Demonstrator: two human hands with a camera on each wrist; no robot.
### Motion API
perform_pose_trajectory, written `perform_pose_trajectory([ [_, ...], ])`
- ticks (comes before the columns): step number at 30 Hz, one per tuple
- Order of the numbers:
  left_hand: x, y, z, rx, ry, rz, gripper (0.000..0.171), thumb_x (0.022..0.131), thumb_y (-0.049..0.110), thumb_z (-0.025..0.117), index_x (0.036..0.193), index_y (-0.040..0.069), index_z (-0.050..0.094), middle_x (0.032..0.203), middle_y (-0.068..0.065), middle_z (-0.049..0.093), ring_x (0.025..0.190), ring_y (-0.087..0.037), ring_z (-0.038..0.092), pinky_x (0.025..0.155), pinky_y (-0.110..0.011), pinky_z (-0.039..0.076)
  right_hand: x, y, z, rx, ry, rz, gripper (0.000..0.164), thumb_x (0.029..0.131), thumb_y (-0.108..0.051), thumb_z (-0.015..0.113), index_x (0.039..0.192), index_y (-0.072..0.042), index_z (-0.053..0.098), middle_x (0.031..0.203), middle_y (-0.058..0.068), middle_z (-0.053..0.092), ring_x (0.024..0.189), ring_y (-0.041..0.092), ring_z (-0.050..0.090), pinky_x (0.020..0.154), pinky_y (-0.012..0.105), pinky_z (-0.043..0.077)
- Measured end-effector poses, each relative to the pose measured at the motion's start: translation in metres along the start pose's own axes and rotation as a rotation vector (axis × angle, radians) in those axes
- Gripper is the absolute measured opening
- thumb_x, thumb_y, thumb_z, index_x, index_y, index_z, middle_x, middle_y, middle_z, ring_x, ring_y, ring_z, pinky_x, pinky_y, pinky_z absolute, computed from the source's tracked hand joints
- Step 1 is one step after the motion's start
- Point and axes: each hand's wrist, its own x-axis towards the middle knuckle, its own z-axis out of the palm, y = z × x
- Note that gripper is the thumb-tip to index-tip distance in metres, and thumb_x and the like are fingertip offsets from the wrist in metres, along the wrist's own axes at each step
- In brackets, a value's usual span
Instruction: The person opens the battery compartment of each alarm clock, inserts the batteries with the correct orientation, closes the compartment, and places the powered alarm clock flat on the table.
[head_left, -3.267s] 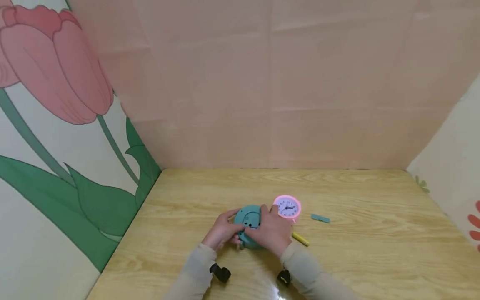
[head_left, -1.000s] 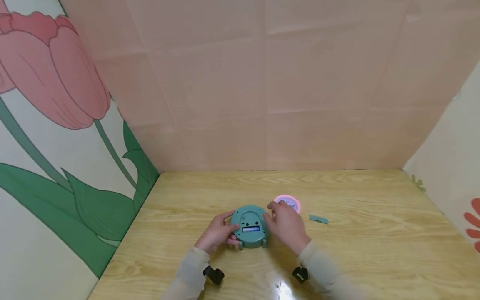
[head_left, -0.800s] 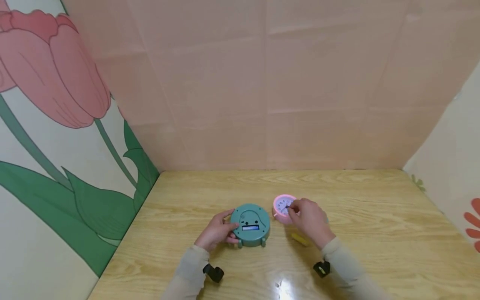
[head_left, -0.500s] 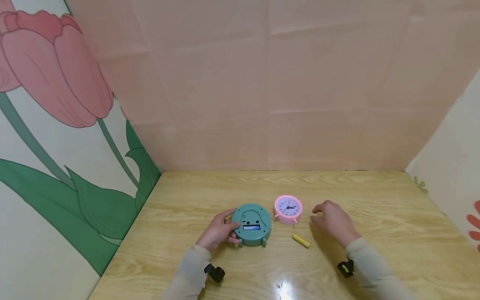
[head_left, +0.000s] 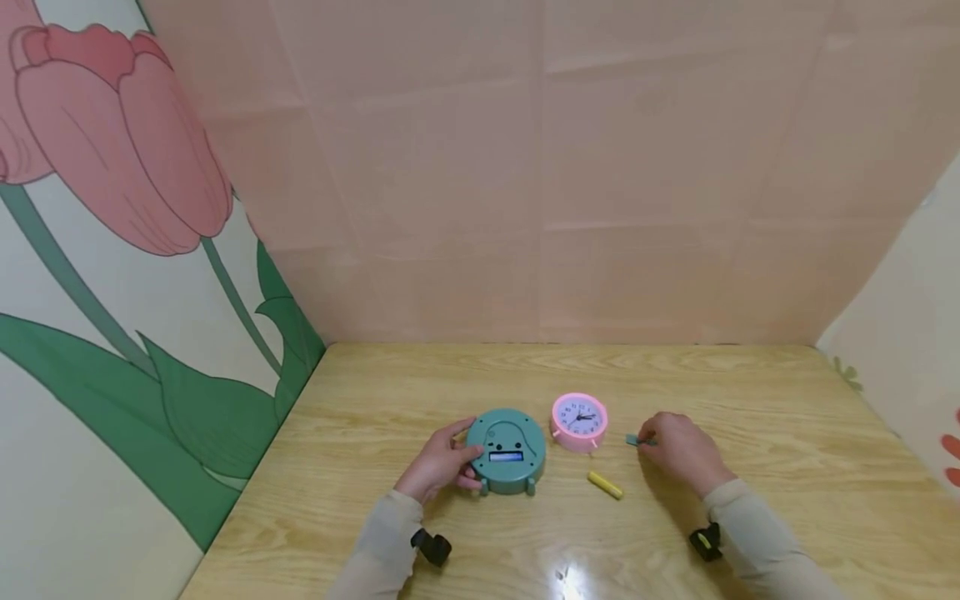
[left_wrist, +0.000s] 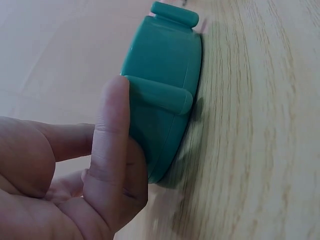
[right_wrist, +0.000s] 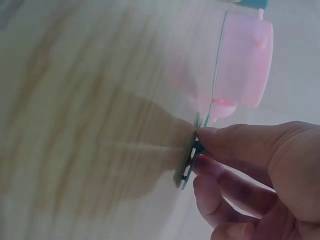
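Teal flat plastic strip (head_left: pixel 632 439), right of the round pink clock (head_left: pixel 579 423), sits pinched in the right hand (head_left: pixel 686 450); only the right wrist view shows its edge-on profile. Left of that clock, the left hand (head_left: pixel 437 461) grips a round teal plastic case (head_left: pixel 508 432), thumb (head_left: pixel 471 452) on top.

- A round pink clock (head_left: pixel 579 421), pale dial facing up with numerals and dark pointers, two small pink feet at its near side.
- A yellow cylinder (head_left: pixel 605 485) lying on its side, slanted, near the clock but apart from it.
- A light wood-grain surface (head_left: pixel 420 375), with a bright glare (head_left: pixel 572 579) at the bottom of the head view.
- A creased, dusty-pink backdrop (head_left: pixel 525 167) along the surface's far edge.
- A white left panel (head_left: pixel 60 442) bearing a large pink tulip (head_left: pixel 127 142) and green leaves (head_left: pixel 202 425).
- A pale right panel (head_left: pixel 892 283) with a small green sprig (head_left: pixel 849 373) and red petals (head_left: pixel 952 446), partly cut off.
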Motion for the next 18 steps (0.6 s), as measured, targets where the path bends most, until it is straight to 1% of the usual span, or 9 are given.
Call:
perform_pose_trajectory([
  [6,-0.0018,0.0005,0.0002,-0.002,-0.008,-0.005,0.062,0.099,0.007,0.061,0.156,0.013,0.035,0.084,-0.012,0.054,0.059,-0.014,0.055,0.065,-0.036,0.063,-0.003,0.0037,0.0002,-0.029,0.009,0.026,0.003,0.085,-0.012,0.077,0.083,-0.01,0.075,0.093,0.01,0.071,0.082,0.027,0.065,0.064,0.047,0.056],
  [10,-0.0033,0.0013,0.0006,-0.003,-0.008,-0.001,0.062,0.1,0.008,0.061,0.156,0.012,0.035,0.083,-0.011,0.054,0.058,-0.013,0.055,0.064,-0.036,0.063,-0.0031,0.0044,-0.0001,-0.044,0.003,0.011,0.004,0.085,-0.012,0.077,0.082,-0.01,0.075,0.09,0.009,0.071,0.079,0.023,0.064,0.063,0.045,0.056],
  [13,-0.0038,0.0016,0.0012,-0.006,-0.009,0.0,0.062,0.1,0.008,0.061,0.156,0.012,0.034,0.083,-0.011,0.054,0.058,-0.013,0.055,0.065,-0.035,0.063,-0.0032,0.003,-0.0007,-0.045,0.01,0.001,0.004,0.086,-0.013,0.076,0.082,-0.01,0.076,0.09,0.009,0.07,0.079,0.024,0.065,0.063,0.046,0.056],
  [15,-0.004,0.0016,0.0015,-0.009,-0.007,-0.002,0.063,0.1,0.008,0.061,0.156,0.012,0.034,0.084,-0.011,0.054,0.059,-0.013,0.055,0.065,-0.035,0.063,-0.0033,0.0016,-0.0005,-0.04,0.025,-0.011,0.005,0.086,-0.013,0.077,0.083,-0.01,0.076,0.089,0.009,0.07,0.08,0.025,0.065,0.065,0.047,0.057],
  [18,-0.003,0.0006,0.0017,-0.014,-0.004,-0.003,0.062,0.1,0.008,0.06,0.156,0.012,0.034,0.085,-0.011,0.055,0.059,-0.013,0.055,0.065,-0.035,0.063,-0.0037,-0.0021,0.0002,-0.029,0.062,-0.034,0.005,0.085,-0.014,0.077,0.082,-0.01,0.076,0.087,0.007,0.068,0.076,0.023,0.064,0.064,0.045,0.057],
])
